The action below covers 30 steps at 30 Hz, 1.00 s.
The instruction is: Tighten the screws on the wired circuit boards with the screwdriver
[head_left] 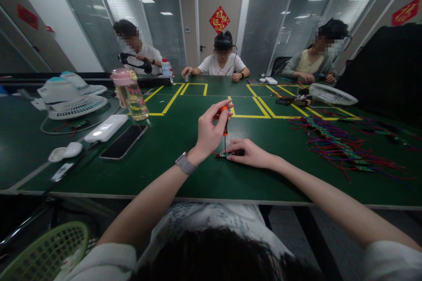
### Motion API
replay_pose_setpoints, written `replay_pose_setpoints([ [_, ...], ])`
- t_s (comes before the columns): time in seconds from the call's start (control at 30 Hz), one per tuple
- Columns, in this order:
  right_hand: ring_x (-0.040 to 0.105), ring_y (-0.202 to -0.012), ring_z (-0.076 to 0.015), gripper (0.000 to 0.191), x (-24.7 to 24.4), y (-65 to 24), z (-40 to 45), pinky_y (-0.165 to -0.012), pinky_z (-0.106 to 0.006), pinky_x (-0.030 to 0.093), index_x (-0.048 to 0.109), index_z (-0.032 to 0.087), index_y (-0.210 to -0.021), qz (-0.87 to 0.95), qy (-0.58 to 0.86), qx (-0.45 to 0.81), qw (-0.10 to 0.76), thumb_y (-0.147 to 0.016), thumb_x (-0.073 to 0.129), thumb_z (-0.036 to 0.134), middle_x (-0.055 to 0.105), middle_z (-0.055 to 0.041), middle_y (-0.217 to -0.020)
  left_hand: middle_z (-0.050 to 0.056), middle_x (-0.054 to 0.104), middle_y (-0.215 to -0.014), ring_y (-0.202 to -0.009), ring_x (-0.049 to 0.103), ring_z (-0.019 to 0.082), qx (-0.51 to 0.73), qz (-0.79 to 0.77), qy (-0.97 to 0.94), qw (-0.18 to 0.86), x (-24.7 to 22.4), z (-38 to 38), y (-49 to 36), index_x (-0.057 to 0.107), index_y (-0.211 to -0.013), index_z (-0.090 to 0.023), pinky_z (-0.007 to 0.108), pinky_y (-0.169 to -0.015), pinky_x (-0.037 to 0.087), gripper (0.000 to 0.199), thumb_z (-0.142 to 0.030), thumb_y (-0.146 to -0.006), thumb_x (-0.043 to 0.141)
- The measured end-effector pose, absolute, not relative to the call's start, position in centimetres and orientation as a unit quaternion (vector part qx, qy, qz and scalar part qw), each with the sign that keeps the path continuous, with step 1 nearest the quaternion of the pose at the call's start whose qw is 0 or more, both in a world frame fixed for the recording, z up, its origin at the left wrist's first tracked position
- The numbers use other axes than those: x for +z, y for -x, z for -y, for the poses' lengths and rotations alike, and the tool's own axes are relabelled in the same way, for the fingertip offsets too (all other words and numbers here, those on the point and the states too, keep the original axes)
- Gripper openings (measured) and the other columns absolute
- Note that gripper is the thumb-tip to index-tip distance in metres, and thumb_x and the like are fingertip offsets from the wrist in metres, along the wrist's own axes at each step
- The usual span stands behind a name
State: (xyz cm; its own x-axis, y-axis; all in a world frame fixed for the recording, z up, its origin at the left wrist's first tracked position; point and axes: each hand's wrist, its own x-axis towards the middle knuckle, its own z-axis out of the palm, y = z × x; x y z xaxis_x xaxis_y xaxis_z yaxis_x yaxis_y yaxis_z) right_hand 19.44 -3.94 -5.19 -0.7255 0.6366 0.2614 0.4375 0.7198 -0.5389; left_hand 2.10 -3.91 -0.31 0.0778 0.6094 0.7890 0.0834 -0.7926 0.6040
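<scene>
My left hand grips the orange and black handle of a screwdriver, which stands upright. Its thin shaft runs down to a small green circuit board lying on the table. Low on the right side of the shaft, my right hand rests on the table with its fingertips closed at the board's edge, pinning or pinching it. The screwdriver's tip and the spot it meets on the board are too small to make out.
On the green table, a phone, a white power bank, a pink-lidded bottle and white fans lie left. Wired circuit boards spread right, near another fan. Several people sit opposite. A green basket stands below.
</scene>
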Motion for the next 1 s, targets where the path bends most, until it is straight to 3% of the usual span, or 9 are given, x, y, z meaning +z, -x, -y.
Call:
replay_pose_setpoints([
  [0.13,0.056,-0.068,-0.014,0.026,-5.21,-19.43,3.96,-0.063,-0.026,0.045,0.072,0.017,-0.105,0.901,0.299,0.225,0.22,-0.088,0.061,0.033,0.061,-0.0048,-0.083,0.002,0.061,-0.091,-0.083,0.059,0.012,0.648,-0.271,-0.702,0.119,-0.02,4.23,-2.1,0.067,-0.1,-0.022,0.024,-0.073,0.049,0.016,-0.029,-0.086,0.063],
  [0.2,0.056,-0.068,-0.0141,0.026,-5.21,-19.42,3.96,-0.063,-0.026,0.045,0.072,0.017,-0.105,0.902,0.299,0.223,0.219,-0.088,0.061,0.032,0.061,-0.0048,-0.082,0.002,0.057,-0.09,-0.083,0.057,0.013,0.65,-0.28,-0.7,0.094,0.1,4.28,-1.96,0.069,-0.094,-0.022,0.025,-0.074,0.049,0.013,-0.03,-0.086,0.063],
  [0.3,0.056,-0.07,-0.0146,0.026,-5.2,-19.42,3.96,-0.064,-0.027,0.044,0.072,0.016,-0.105,0.903,0.297,0.221,0.219,-0.088,0.062,0.031,0.061,-0.0052,-0.082,0.005,0.059,-0.102,-0.091,0.059,0.014,0.643,-0.271,-0.705,0.127,0.01,4.09,-1.79,0.069,-0.104,-0.023,0.028,-0.08,0.05,0.024,-0.027,-0.095,0.046],
  [0.4,0.056,-0.069,-0.0142,0.025,-5.16,-19.41,3.99,-0.063,-0.026,0.044,0.072,0.016,-0.105,0.903,0.298,0.221,0.218,-0.088,0.061,0.031,0.06,-0.0048,-0.082,0.006,0.064,-0.111,-0.088,0.063,0.013,0.631,-0.242,-0.707,0.207,-0.26,3.88,-1.9,0.059,-0.121,-0.023,0.028,-0.078,0.053,0.033,-0.025,-0.098,0.036],
  [0.47,0.056,-0.068,-0.0139,0.025,-5.11,-19.4,4.02,-0.063,-0.026,0.044,0.072,0.016,-0.105,0.901,0.3,0.223,0.219,-0.088,0.061,0.032,0.06,-0.0045,-0.082,0.007,0.065,-0.109,-0.085,0.064,0.012,0.632,-0.242,-0.704,0.217,-0.31,3.92,-2.05,0.057,-0.122,-0.022,0.026,-0.075,0.053,0.03,-0.027,-0.097,0.042],
  [0.63,0.056,-0.068,-0.0139,0.025,-5.07,-19.38,4.08,-0.062,-0.026,0.044,0.072,0.017,-0.105,0.9,0.301,0.229,0.219,-0.088,0.061,0.032,0.061,-0.0051,-0.084,0.002,0.057,-0.087,-0.08,0.056,0.012,0.644,-0.281,-0.706,0.093,0.11,4.32,-2.03,0.069,-0.101,-0.023,0.025,-0.074,0.05,0.018,-0.03,-0.084,0.066],
  [0.73,0.057,-0.07,-0.0146,0.026,-5.14,-19.41,4.05,-0.064,-0.027,0.045,0.072,0.016,-0.105,0.9,0.299,0.23,0.22,-0.088,0.061,0.032,0.062,-0.0055,-0.084,0.004,0.056,-0.098,-0.089,0.058,0.014,0.64,-0.277,-0.71,0.091,0.2,4.31,-1.87,0.069,-0.103,-0.023,0.028,-0.08,0.05,0.019,-0.03,-0.09,0.056],
  [0.87,0.057,-0.07,-0.0146,0.026,-5.21,-19.45,3.98,-0.065,-0.027,0.045,0.072,0.016,-0.105,0.9,0.297,0.229,0.22,-0.088,0.061,0.032,0.061,-0.0054,-0.084,0.006,0.062,-0.114,-0.087,0.064,0.012,0.618,-0.234,-0.723,0.203,-0.14,4.06,-1.96,0.058,-0.122,-0.022,0.027,-0.077,0.052,0.033,-0.026,-0.099,0.034],
  [1.0,0.056,-0.068,-0.0138,0.026,-5.25,-19.45,3.97,-0.062,-0.026,0.043,0.072,0.017,-0.106,0.902,0.298,0.225,0.218,-0.088,0.061,0.032,0.061,-0.0049,-0.084,0.003,0.064,-0.097,-0.081,0.061,0.011,0.629,-0.253,-0.714,0.174,-0.18,4.13,-2.11,0.062,-0.115,-0.021,0.024,-0.074,0.051,0.025,-0.027,-0.092,0.053],
])
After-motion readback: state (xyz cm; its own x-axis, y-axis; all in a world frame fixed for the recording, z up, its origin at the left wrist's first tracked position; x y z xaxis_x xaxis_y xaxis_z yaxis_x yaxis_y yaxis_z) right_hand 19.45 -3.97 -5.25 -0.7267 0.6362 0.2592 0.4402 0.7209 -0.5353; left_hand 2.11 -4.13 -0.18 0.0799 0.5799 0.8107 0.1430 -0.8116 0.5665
